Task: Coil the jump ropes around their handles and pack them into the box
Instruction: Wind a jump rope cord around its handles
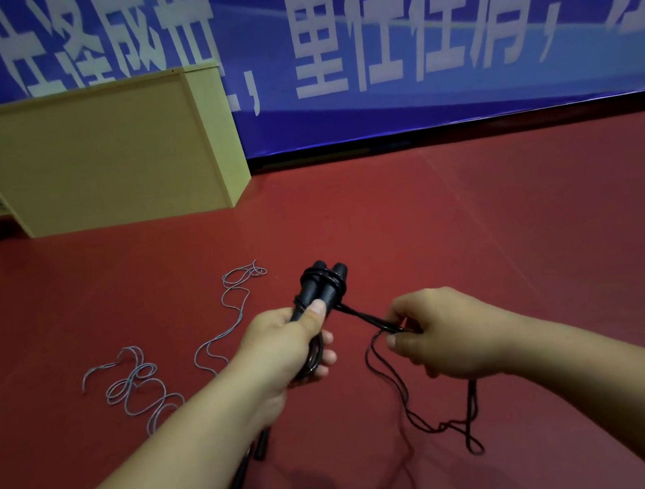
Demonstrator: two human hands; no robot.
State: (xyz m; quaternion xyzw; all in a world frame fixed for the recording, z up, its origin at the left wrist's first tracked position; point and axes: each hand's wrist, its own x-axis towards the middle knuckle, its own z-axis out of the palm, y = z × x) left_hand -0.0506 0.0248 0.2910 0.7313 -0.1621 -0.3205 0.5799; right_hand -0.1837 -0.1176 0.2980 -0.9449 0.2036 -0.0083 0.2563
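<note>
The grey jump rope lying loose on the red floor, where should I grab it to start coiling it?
Judging from its pose, grip the two black handles of the grey jump rope, not the tangled cord. They lie side by side under the left forearm, slim straight rods, so come from above and close the fingers across both. Both hands are busy: the left hand holds the black rope's handles, the right hand its cord.

The floor [473,225] is dark red and plain. The handles [320,289] are black, and the rope [384,362] coiled on them is black too. Another rope [218,338], on the left, is grey. Near it, two more handles [244,477] are black. The box [99,158] far left is pale yellow. The banner [448,25] is blue with white characters.
</note>
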